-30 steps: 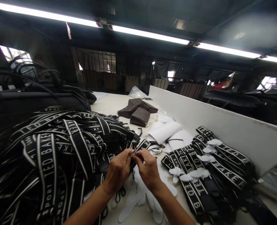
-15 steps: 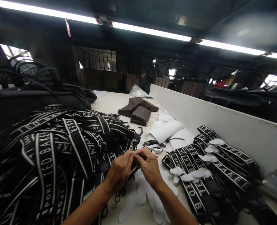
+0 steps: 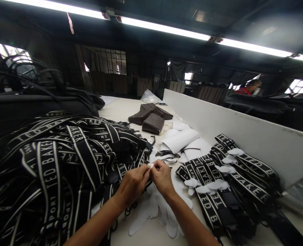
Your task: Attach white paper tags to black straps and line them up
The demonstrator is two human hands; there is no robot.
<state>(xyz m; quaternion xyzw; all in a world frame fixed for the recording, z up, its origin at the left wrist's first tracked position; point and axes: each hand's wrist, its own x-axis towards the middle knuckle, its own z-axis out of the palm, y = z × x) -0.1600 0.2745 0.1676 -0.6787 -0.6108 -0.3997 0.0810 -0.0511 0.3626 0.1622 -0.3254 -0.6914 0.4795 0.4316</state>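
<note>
My left hand [image 3: 133, 180] and my right hand [image 3: 162, 177] meet fingertip to fingertip above the table, both closed in a pinch. Between them shows the tip of a small white piece [image 3: 150, 165], gripped from both sides; the rest of it is hidden by my fingers. Dark material lies partly behind the hands, and I cannot tell if it is held too. Below the hands, loose white rounded strips [image 3: 143, 218] are scattered. Close to my left hand rises a big tangled heap of black lettered straps [image 3: 83, 153].
Folded straps [image 3: 218, 191] with white pieces on them lie at the right, beside a white partition [image 3: 218, 116]. Farther back are white sheets [image 3: 179, 140], brown quilted bags [image 3: 153, 123] and a clear plastic bag [image 3: 150, 97]. Black bags [image 3: 38, 104] stand back left. A person [image 3: 248, 88] is beyond the partition.
The white piece shows more plainly between my fingertips now. My right hand has turned slightly and its fingers sit closer to the left ones. The view has shifted a little.
</note>
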